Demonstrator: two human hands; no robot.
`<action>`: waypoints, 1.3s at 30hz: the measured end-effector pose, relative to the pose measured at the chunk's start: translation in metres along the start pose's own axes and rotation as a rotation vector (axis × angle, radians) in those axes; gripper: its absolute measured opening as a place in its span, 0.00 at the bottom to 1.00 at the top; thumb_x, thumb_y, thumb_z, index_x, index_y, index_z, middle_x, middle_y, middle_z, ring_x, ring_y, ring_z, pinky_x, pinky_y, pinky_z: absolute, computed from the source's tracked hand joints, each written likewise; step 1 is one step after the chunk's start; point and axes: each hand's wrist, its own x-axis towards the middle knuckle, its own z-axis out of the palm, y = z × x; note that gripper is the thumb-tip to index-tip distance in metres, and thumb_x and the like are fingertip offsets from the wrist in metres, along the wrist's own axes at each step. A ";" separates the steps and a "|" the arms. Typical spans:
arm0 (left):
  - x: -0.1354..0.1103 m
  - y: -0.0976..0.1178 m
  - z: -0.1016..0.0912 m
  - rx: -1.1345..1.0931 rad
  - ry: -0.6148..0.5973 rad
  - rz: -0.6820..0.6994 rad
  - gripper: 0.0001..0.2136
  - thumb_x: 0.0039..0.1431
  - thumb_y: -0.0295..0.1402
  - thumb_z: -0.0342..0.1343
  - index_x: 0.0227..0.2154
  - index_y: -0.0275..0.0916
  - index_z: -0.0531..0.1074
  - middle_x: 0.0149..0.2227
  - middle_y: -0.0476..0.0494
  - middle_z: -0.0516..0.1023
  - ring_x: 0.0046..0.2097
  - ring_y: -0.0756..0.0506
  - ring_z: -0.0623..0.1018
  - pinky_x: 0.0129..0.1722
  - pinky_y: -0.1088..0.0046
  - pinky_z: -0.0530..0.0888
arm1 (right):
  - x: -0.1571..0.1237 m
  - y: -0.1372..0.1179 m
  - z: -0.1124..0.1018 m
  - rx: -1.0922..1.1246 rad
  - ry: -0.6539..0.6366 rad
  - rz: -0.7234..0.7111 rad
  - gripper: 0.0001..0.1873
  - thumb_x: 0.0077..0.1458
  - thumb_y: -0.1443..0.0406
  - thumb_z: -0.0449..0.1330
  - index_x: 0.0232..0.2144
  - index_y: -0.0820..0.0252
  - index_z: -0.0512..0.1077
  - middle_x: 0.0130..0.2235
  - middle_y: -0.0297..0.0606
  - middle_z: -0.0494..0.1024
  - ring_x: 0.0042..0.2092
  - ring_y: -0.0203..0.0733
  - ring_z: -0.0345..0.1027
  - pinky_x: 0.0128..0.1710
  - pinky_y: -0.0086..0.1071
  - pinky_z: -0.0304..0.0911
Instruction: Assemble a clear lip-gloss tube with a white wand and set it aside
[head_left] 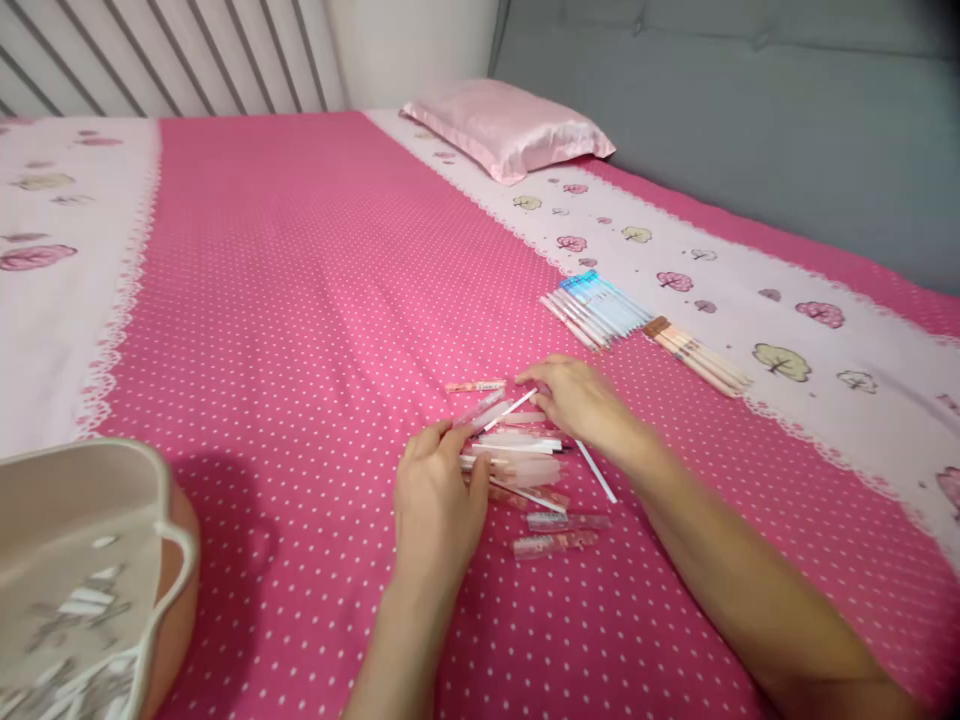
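Note:
A loose pile of pen parts lies on the bed, with pink pen barrels (555, 543), clear tubes and thin white refills (596, 470). My left hand (439, 490) rests at the pile's left side, thumb and fingers apart and touching the parts. On the far right side, my right hand (581, 400) has its fingertips closed about the upper end of a slanted white refill (511, 409). The lower end of that refill reaches near my left fingertips. One patterned pink barrel (476, 386) lies just beyond the pile.
Blue-topped pens (600, 300) lie in a row past my right hand, beside several peach pens with brown ends (697, 355). A beige bin (169, 560) with small white pieces inside stands at lower left. A pink pillow (510, 125) sits at the far end of the dotted bedsheet (300, 300).

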 end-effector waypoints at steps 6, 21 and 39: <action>0.001 0.001 0.003 0.000 0.021 -0.031 0.11 0.53 0.31 0.52 0.39 0.37 0.75 0.43 0.39 0.74 0.45 0.39 0.72 0.47 0.60 0.69 | 0.002 0.001 0.002 0.005 -0.028 0.006 0.08 0.51 0.71 0.55 0.31 0.60 0.74 0.35 0.40 0.75 0.40 0.40 0.67 0.38 0.29 0.56; 0.002 0.002 0.003 -0.029 0.049 -0.083 0.11 0.53 0.31 0.51 0.38 0.36 0.74 0.41 0.40 0.76 0.44 0.40 0.72 0.47 0.61 0.69 | -0.010 0.000 -0.025 0.080 0.101 0.029 0.08 0.55 0.66 0.55 0.34 0.59 0.73 0.36 0.38 0.78 0.39 0.43 0.70 0.38 0.32 0.58; 0.002 0.000 0.005 -0.016 0.017 -0.003 0.15 0.55 0.30 0.50 0.45 0.35 0.70 0.46 0.38 0.73 0.47 0.40 0.70 0.49 0.61 0.67 | -0.004 -0.019 -0.002 0.072 -0.030 -0.064 0.14 0.52 0.73 0.53 0.38 0.57 0.74 0.38 0.39 0.78 0.44 0.43 0.69 0.42 0.30 0.58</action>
